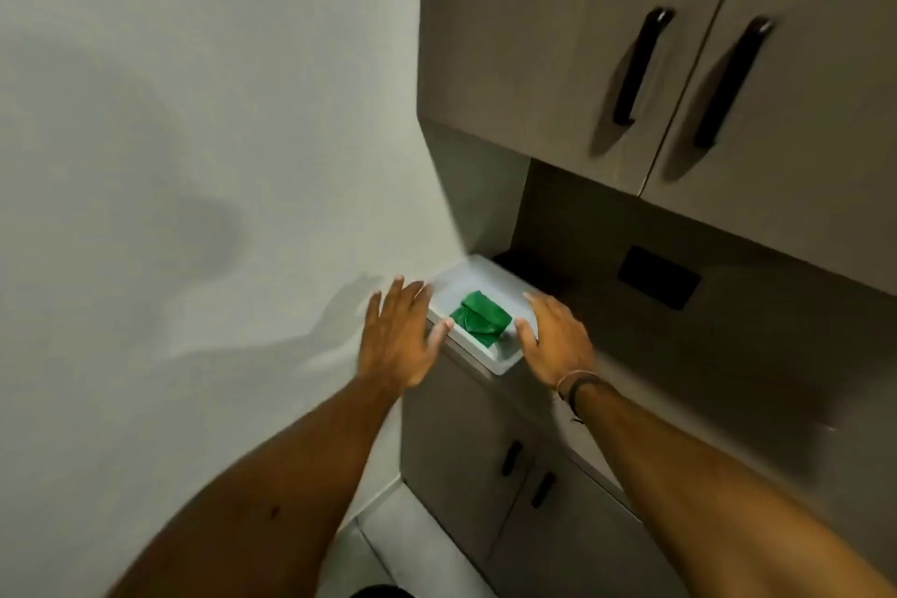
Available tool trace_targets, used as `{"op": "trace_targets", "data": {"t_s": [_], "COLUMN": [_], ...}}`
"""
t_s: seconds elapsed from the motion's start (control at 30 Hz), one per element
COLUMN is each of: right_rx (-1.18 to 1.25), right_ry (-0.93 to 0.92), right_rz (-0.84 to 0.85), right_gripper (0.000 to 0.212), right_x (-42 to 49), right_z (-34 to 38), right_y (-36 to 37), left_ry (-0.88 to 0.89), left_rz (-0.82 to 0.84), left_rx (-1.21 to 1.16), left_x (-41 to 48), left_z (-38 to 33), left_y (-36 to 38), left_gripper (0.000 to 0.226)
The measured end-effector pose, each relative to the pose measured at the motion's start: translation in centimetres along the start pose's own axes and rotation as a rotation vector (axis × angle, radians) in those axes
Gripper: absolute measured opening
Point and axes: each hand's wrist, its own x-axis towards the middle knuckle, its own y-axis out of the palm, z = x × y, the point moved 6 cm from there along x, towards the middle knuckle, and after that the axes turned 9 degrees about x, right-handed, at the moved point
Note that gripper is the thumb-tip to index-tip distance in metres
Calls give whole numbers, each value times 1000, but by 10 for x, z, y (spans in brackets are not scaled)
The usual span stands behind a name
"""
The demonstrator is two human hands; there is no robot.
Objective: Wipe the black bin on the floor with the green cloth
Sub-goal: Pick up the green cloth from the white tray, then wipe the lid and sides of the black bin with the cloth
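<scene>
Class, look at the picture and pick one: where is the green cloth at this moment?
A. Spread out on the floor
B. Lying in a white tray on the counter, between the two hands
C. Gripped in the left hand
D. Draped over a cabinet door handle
B: the green cloth lies crumpled in the white tray at the counter's end, with the left hand and right hand open on either side, neither holding it.

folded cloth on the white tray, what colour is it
Green: the folded cloth lies on the white tray, clearest in the head view.
</scene>
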Motion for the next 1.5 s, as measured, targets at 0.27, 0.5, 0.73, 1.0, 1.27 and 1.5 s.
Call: {"op": "trace_targets", "data": {"t_s": [0.27,0.5,0.73,1.0,1.27,1.5], "right_rx": [-152,-227,88,572,1804,1282], "right_ry": [253,262,383,102,755,1240], "right_rz": [192,455,360,165,674,420], "right_gripper": [22,46,46,12,57,17], "right_x": [139,203,215,160,-176,-433], "right_z": [-96,-125,-144,-78,-13,-57], "right_y": [97,167,162,35,77,180], "left_ry": [-27,-330,-388,-51,-266,-527], "left_rz": [290,686,620,390,756,725], "left_rx": [-30,-15,-205,-1096,-1427,-1024], "left_x": [154,212,232,169,-140,-420], "left_z": [-53,-45,-42,-54,-67,-52], "left_y": [146,229,241,107,83,157], "left_gripper": [53,74,84,46,36,44]}}
